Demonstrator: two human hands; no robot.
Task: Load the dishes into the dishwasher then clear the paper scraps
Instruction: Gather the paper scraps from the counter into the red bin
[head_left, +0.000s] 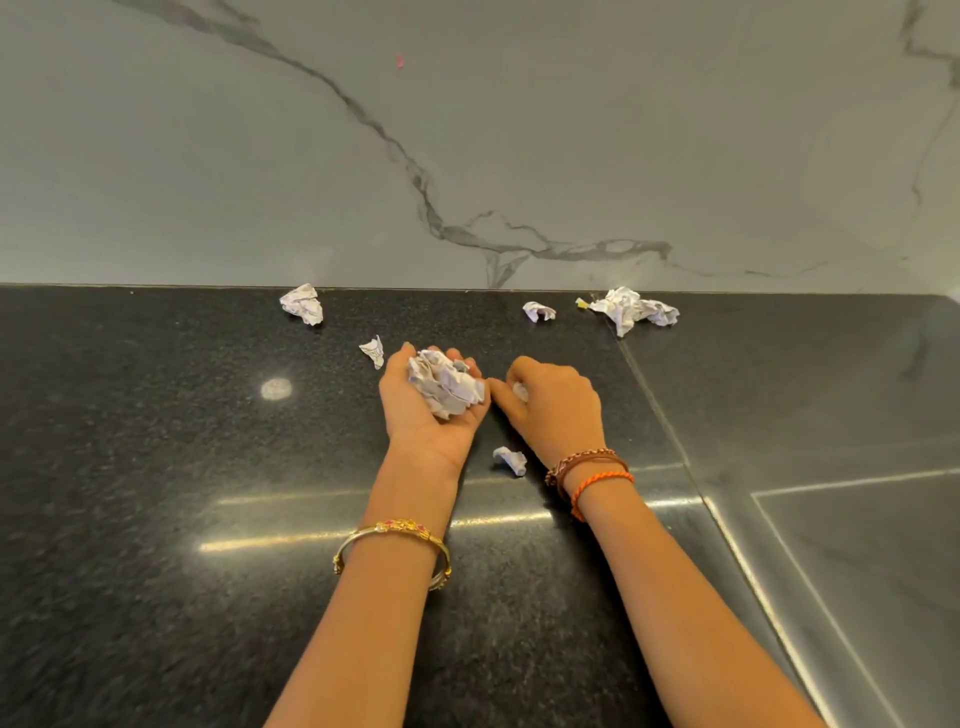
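Observation:
My left hand (415, 415) lies palm up on the black counter (156, 467), cupped around a bunch of crumpled paper scraps (447, 387). Just to its right, my right hand (556, 410) is palm down with its fingers closed on a small white scrap (519, 391). Loose crumpled scraps lie around: one between my wrists (510, 460), a small torn one (374, 351) left of my left hand, one at the back left (302, 304), a small one at the back (539, 311) and a larger wad at the back right (631, 307).
A grey marble wall (467, 130) rises straight behind the counter. On the right, past a seam, lies a shiny dark slab (857, 519) with reflections. No dishes or dishwasher are in view.

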